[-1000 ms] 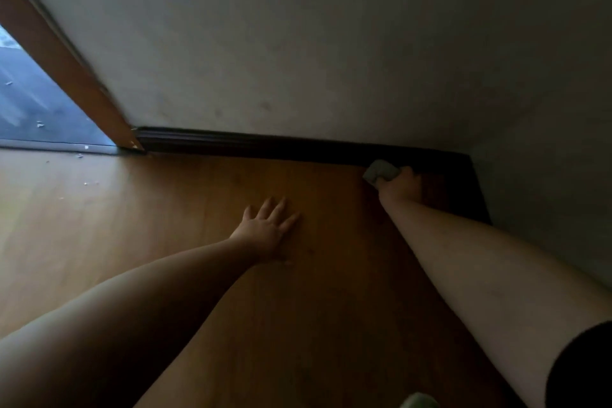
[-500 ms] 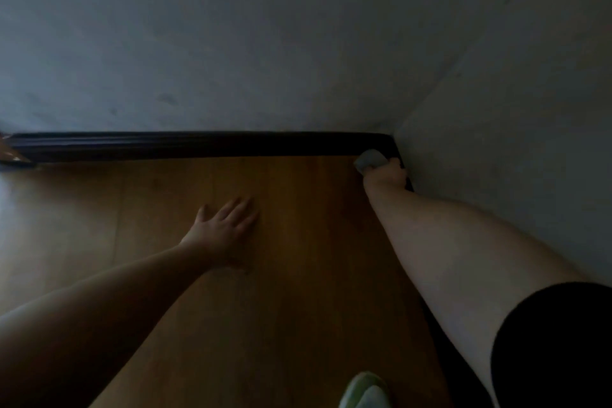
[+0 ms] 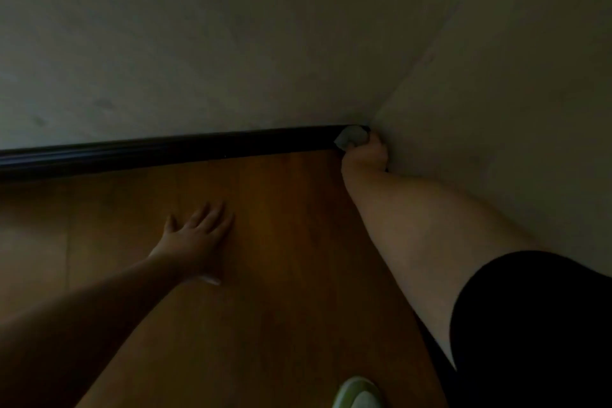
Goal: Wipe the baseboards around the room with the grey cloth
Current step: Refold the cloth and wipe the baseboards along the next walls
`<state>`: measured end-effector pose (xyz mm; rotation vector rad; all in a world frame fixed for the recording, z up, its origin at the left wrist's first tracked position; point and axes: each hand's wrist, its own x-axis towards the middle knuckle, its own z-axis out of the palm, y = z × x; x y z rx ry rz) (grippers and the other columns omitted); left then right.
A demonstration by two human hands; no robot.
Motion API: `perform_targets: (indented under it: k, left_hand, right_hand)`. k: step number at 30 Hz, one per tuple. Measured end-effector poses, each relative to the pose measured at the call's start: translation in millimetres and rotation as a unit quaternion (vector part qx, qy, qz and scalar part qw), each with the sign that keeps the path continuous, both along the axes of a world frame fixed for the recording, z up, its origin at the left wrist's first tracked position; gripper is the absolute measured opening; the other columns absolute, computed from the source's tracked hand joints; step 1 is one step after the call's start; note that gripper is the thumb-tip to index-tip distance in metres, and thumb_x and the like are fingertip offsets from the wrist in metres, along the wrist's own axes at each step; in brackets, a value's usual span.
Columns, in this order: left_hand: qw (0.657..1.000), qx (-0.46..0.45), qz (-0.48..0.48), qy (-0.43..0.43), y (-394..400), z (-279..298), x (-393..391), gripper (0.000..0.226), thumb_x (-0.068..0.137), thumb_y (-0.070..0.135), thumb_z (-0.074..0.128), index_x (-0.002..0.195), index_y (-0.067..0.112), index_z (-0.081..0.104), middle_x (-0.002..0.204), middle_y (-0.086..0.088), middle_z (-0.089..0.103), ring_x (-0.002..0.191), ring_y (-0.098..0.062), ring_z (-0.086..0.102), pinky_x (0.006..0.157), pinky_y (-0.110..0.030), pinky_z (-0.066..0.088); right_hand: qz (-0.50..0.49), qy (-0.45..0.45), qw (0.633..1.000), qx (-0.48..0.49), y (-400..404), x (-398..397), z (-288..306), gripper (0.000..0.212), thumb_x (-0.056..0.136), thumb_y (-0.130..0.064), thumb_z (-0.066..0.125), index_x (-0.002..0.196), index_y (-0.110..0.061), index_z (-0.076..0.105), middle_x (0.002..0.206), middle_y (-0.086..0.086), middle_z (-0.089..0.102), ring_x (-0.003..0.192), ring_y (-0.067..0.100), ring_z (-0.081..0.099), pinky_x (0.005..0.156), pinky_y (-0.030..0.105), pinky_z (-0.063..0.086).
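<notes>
Right hand (image 3: 366, 156) fingers gripping grey cloth (image 3: 351, 137) against baseboard (image 3: 165, 152) at corner, left hand (image 3: 195, 238) fingers spread flat on floor (image 3: 298, 242)

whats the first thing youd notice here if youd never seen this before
The right hand stands out first, pressing a grey cloth against the dark baseboard right in the corner where the two walls meet. Next, the left hand lies flat, fingers spread, on the wooden floor.

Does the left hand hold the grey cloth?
No, the left hand rests flat on the floor; the right hand holds the grey cloth.
</notes>
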<state>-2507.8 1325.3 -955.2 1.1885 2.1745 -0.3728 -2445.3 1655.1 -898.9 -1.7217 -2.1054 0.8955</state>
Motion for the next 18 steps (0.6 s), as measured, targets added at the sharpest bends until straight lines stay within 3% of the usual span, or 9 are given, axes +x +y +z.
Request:
perform_targets:
  k: [5,11,15,18]
  left_hand:
    - [1.0,0.006,0.007,-0.011,3,1,0,0.136,0.068,0.069,0.075,0.153,0.032,-0.024,0.161,0.004,-0.031,0.151,-0.026,-0.022,0.114,-0.07,0.013]
    - [1.0,0.006,0.004,-0.009,4,1,0,0.137,0.066,0.069,0.076,0.154,0.033,-0.023,0.162,0.004,-0.031,0.151,-0.026,-0.021,0.113,-0.071,0.016]
    - [1.0,0.006,0.003,-0.017,7,3,-4,0.14,0.063,0.068,0.078,0.153,0.034,-0.024,0.161,0.005,-0.031,0.151,-0.027,-0.021,0.112,-0.073,0.014]
    - [1.0,0.014,0.005,-0.018,4,2,-4,0.14,0.064,0.071,0.076,0.151,0.035,-0.027,0.161,0.005,-0.032,0.151,-0.027,-0.022,0.113,-0.072,0.011]
  right_hand:
    - [0.002,0.027,0.999,0.017,-7,-3,-6,0.044,0.098,-0.021,0.054,0.141,-0.013,0.048,0.141,0.016,0.045,0.126,0.031,0.048,0.103,0.035,0.037]
    - [0.05,0.011,0.999,-0.015,-51,-13,-15,0.052,0.096,-0.034,0.054,0.145,-0.025,0.042,0.138,0.011,0.046,0.119,0.029,0.051,0.102,0.044,0.044]
    - [0.096,0.082,0.989,-0.072,-104,-32,-24,0.051,0.09,-0.025,0.066,0.139,-0.022,0.052,0.135,0.01,0.049,0.121,0.027,0.051,0.104,0.035,0.041]
    - [0.125,0.087,0.984,-0.087,-124,-40,-23,0.052,0.089,-0.026,0.068,0.139,-0.023,0.052,0.136,0.01,0.048,0.122,0.027,0.05,0.104,0.034,0.041]
